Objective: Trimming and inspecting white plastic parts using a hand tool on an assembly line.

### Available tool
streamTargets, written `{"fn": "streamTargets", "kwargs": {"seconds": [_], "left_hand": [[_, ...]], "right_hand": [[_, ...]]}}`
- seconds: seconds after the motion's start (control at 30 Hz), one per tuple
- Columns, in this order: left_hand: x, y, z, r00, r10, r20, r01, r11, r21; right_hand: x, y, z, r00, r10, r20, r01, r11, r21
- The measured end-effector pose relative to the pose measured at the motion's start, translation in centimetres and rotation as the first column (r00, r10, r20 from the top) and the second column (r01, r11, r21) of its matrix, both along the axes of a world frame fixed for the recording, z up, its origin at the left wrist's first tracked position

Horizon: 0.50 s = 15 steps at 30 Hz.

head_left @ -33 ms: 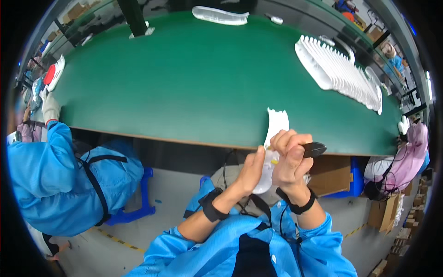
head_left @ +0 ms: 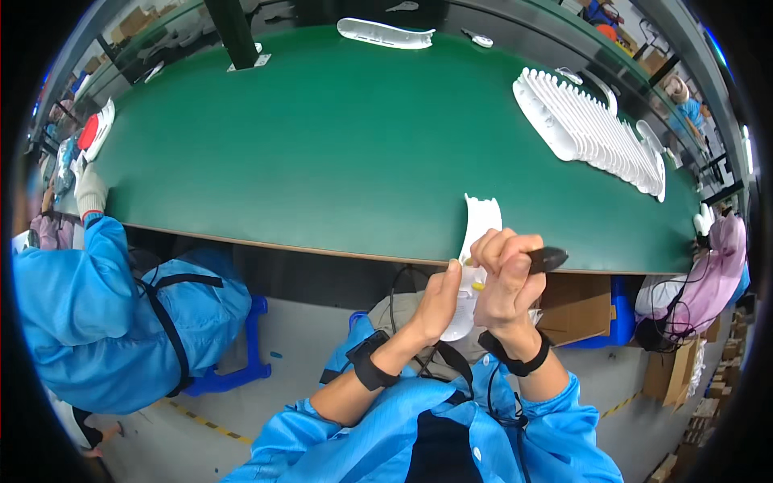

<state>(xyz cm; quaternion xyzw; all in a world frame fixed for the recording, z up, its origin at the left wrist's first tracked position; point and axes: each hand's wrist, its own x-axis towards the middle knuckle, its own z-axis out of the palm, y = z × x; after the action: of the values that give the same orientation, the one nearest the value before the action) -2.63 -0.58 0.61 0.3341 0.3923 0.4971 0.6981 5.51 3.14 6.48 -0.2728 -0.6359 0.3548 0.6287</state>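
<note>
Over the near edge of the table I hold a long, curved white plastic shell (head_left: 483, 216). Its notched end points away from me, over the green top. My left hand (head_left: 437, 306) grips the shell's left side, thumb up along it. My right hand (head_left: 507, 278) is a fist over its right side, closed round a dark tool (head_left: 549, 259) whose blunt black end sticks out to the right. The rest of that tool is hidden by the fingers. Between the hands, a small yellow piece (head_left: 478, 286) shows against the shell.
On the green table (head_left: 306, 153), a row of nested white shells (head_left: 592, 133) stands at the far right. Another white shell (head_left: 385, 34) lies at the back, near a small white piece (head_left: 481, 40). A gloved co-worker (head_left: 93, 193) sits left. A cardboard box (head_left: 576, 306) stands below right.
The view has shifted very slightly, with the table sitting a touch lower. Both hands keep the same hold.
</note>
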Motion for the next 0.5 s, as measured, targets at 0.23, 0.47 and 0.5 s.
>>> {"fn": "streamTargets", "kwargs": {"seconds": [0.23,0.47,0.5], "left_hand": [[0.4,-0.7,1.1,0.662,0.324,-0.676,0.127,0.841,0.527],[0.7,-0.6,0.8,0.591,0.372,-0.715,0.15,0.821,0.551],[0.8,-0.6,0.6,0.584,0.375,-0.719,0.16,0.816,0.556]], "right_hand": [[3.4,-1.1,1.8,0.886,-0.112,-0.45,0.116,0.993,-0.019],[4.3,-1.5,0.6,0.905,-0.149,-0.398,0.129,0.989,-0.076],[4.2,-1.5,0.6,0.909,-0.139,-0.393,0.115,0.99,-0.085]]}}
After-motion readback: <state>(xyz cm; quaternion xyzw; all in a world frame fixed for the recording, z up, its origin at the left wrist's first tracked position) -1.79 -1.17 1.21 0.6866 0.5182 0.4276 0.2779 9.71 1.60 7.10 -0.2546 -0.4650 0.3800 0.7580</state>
